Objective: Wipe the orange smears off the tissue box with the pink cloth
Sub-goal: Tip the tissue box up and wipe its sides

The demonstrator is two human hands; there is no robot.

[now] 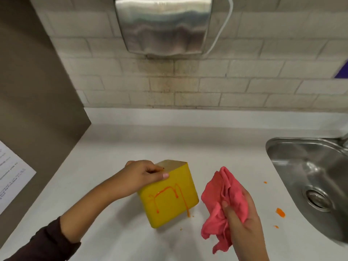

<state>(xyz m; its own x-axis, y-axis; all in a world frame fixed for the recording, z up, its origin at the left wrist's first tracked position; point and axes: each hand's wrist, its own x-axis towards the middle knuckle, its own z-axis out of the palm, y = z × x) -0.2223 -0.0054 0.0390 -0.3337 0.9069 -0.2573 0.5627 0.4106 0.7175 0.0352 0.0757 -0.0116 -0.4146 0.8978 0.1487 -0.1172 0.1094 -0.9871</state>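
A yellow tissue box (pixel 169 204) stands tilted on the white counter (pixel 131 144), its wooden lid facing away. Orange smears (pixel 167 193) run in drips down its near yellow face. My left hand (pixel 143 174) grips the box's top left corner, thumb on the yellow face. My right hand (pixel 243 221) holds a bunched pink cloth (pixel 222 202) just right of the box, apart from it.
A steel sink (pixel 308 181) with a drain is set into the counter at the right. Orange drops (pixel 280 212) lie on the counter between cloth and sink. A steel hand dryer (pixel 162 25) hangs on the tiled wall above. A paper sheet (pixel 11 176) is at the left.
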